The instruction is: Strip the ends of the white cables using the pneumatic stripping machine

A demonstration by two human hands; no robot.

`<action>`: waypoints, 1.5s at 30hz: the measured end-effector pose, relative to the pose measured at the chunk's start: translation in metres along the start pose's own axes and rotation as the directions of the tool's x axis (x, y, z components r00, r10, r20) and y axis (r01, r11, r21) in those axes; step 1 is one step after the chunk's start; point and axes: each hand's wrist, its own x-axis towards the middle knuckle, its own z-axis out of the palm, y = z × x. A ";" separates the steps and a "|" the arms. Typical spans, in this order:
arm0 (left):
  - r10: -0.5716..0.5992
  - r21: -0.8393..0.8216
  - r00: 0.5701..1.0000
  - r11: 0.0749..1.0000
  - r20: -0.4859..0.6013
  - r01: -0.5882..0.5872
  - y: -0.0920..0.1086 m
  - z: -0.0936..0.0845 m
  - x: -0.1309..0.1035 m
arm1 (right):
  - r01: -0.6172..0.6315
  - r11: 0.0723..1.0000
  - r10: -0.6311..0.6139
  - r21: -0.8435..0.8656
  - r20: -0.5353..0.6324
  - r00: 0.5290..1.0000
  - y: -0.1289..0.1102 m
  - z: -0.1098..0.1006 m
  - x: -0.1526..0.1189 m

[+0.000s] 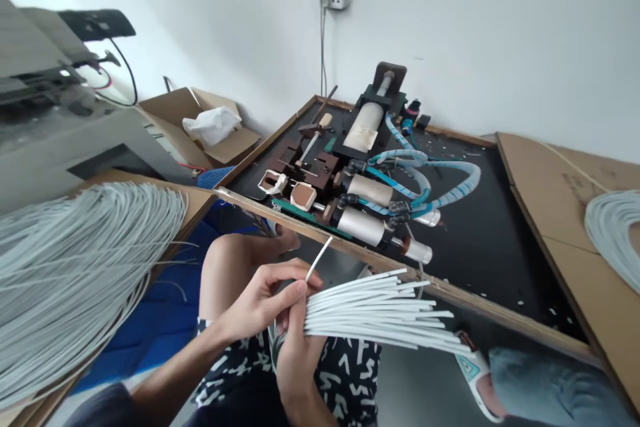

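My right hand (299, 361) is closed around a bundle of thin white wires (370, 310), whose ends fan out to the right over my lap. Just above it, my left hand (267, 297) pinches a single white wire (319, 260) between thumb and forefinger. This wire stands apart from the bundle, its tip pointing up toward the bench edge. Both hands touch each other, and the wires' other ends are mostly hidden behind them.
A black bench (465, 233) with a wooden rim carries metal cylinders (363, 225) and blue hoses (453, 193). Many loose wires (90, 267) lie at left beside a machine (90, 140). A wire coil (615, 230) rests on cardboard at right. Another person's foot (490, 393) shows below.
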 end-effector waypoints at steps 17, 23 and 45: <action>-0.171 -0.153 0.888 0.982 -0.426 0.115 -0.038 0.057 -0.020 | 0.034 0.946 0.079 0.321 -0.331 0.940 -0.027 -0.046 0.024; -0.296 -0.314 0.854 0.935 -0.427 0.167 -0.034 0.047 -0.037 | 0.030 0.898 0.038 0.439 -0.145 0.989 -0.056 -0.036 0.006; -0.195 -0.458 0.844 0.886 -0.501 -0.067 -0.038 -0.001 -0.005 | -0.048 0.860 0.094 0.508 -0.064 0.994 -0.060 0.033 -0.009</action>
